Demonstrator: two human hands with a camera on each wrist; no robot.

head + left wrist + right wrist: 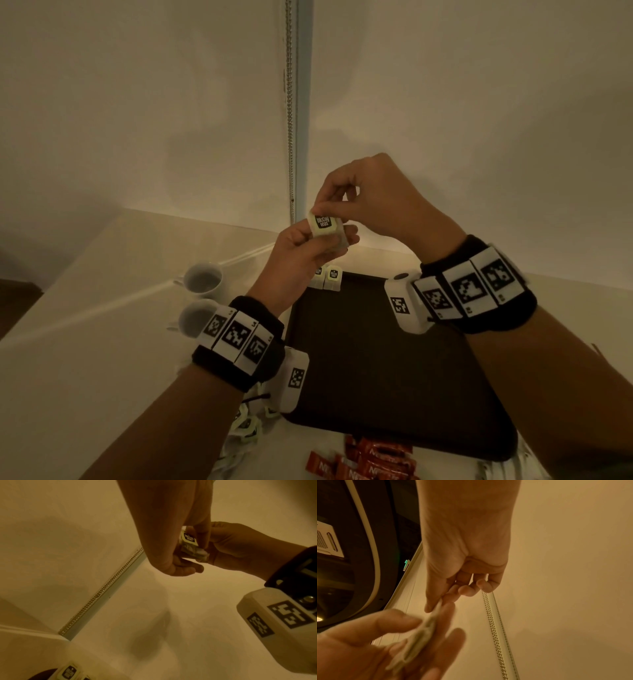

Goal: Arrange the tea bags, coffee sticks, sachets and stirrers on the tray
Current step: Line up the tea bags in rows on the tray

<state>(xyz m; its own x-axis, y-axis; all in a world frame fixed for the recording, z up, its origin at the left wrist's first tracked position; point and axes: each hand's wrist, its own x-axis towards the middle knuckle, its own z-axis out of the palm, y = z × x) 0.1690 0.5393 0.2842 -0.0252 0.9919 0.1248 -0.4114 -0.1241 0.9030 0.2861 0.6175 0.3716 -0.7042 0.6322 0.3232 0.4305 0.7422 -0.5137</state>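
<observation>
Left hand (301, 246) grips a small stack of tea bags (325, 228) raised above the far edge of the dark tray (376, 359); right hand (370, 195) pinches the top bag's upper edge; two placed bags (329, 277) stand at the tray's far-left corner.

"McCoy teas" on the held tea bag (323, 222); partial "NES" on the red coffee sticks (373, 460).

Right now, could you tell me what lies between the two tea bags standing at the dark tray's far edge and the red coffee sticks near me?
Only bare dark tray separates the standing tea bags from the red coffee sticks, in the head view.
</observation>
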